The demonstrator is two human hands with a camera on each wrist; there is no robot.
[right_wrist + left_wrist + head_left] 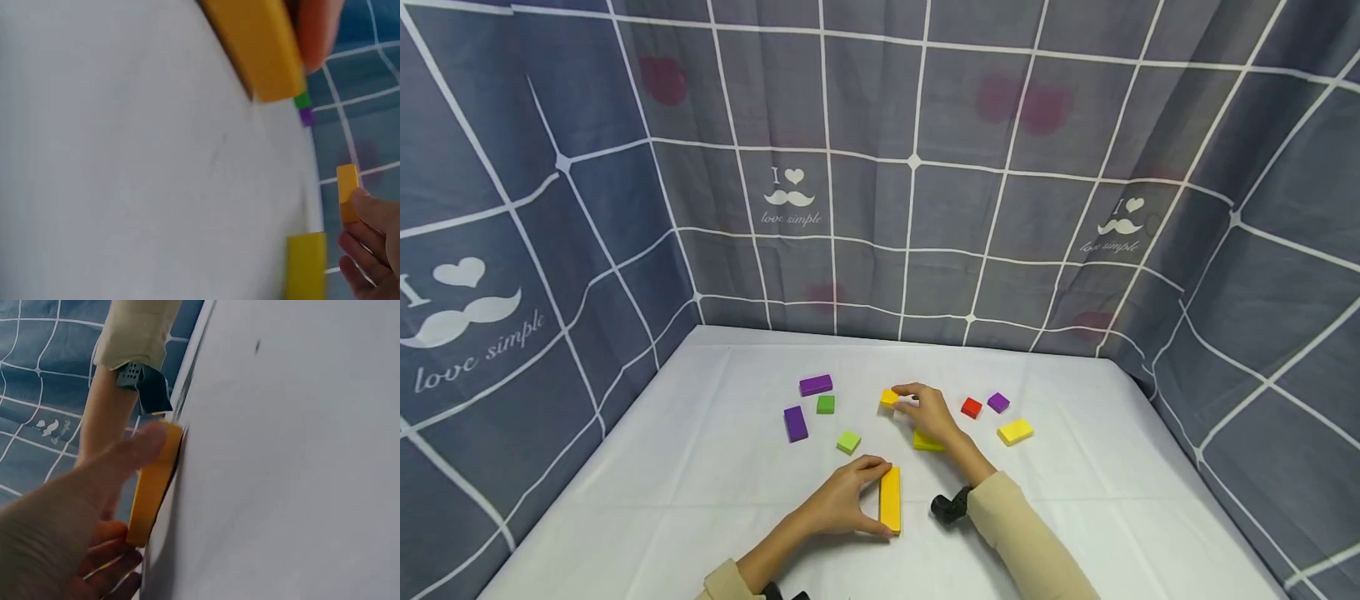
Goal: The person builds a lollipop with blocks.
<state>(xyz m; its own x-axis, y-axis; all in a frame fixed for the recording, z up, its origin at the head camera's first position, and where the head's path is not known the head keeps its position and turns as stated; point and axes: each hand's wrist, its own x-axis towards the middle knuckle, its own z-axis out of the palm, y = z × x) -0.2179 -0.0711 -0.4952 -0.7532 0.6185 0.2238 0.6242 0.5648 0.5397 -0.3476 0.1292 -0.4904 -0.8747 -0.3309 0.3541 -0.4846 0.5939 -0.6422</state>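
**Two hands, two yellow blocks, one line from 6 to 12 o'clock**

Long yellow block and small yellow block are set in line, with the small one at 12 o'clock from the long one and well apart from it. On this dial (12 being the curtain side as seen from the head), the long axis of the nearer block is laid almost exactly from 12 to 6.

That block is flanked at 9 o'clock by the left hand, which is spread wide: its far end is touched by the fingertips, its near end by the thumb, so it is gripped end to end. By the right hand, found at about 1 o'clock from the long block, the small block is pinched between thumb and finger; whether it is lifted off the white cloth cannot be told.

Under the right wrist, at about 1 o'clock from the long block, a flat yellow block is partly hidden. At 11 o'clock a light green block is seen.
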